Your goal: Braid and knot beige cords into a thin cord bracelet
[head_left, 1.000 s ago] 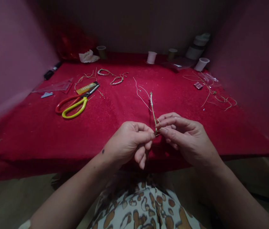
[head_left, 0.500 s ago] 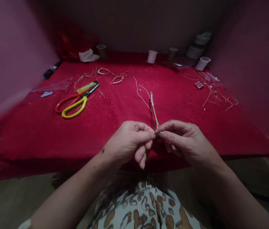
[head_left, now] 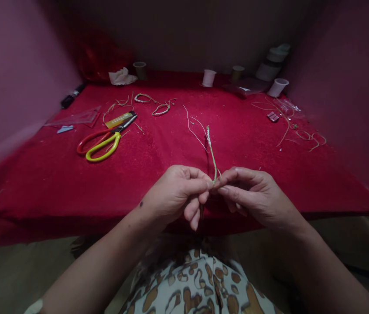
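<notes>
A thin braided cord, pale green with a white-wrapped stretch near its far end, runs away from me across the red cloth. My left hand pinches its near end between thumb and forefinger. Close on the right, my right hand has thumb and forefinger together at a fine loose strand beside the cord. A small loop of strand shows above the right fingertips. The exact knot is hidden by the fingers. Two loose white threads lie just left of the cord's far part.
Scissors with red and yellow handles lie at left, near two finished cord bracelets. Thread spools and a bottle stand at the back. Loose cords and a small pink clip lie at right.
My right fingertips have moved slightly down at the cord, and a small loop of strand now shows above them. My left hand keeps its pinch in nearly the same place.
</notes>
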### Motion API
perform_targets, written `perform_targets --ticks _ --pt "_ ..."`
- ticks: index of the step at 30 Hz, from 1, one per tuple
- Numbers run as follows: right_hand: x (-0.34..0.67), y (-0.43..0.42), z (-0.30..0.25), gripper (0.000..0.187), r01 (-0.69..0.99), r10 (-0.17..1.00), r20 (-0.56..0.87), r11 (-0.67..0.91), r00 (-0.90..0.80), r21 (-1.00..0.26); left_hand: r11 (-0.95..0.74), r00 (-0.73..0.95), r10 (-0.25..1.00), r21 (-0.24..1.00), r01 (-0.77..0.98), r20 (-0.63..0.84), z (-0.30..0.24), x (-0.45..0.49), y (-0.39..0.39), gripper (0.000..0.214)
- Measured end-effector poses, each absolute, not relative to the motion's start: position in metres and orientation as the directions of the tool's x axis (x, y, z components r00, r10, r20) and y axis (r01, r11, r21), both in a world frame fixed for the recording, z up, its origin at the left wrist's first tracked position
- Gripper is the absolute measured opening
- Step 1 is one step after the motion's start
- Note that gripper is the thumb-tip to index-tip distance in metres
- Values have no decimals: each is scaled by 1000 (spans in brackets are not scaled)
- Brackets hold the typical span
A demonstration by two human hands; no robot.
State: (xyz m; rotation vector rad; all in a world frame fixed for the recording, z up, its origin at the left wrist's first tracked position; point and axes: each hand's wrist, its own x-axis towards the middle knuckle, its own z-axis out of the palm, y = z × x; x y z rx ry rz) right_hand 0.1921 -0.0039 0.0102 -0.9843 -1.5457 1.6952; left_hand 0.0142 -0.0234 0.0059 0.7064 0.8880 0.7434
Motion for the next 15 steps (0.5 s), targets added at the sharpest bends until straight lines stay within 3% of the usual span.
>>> perform_targets --ticks 15 --pt "193 -5 5 8 33 895 -85 -79 -438 -996 541 429 810 790 -288 -399 6 14 -24 17"
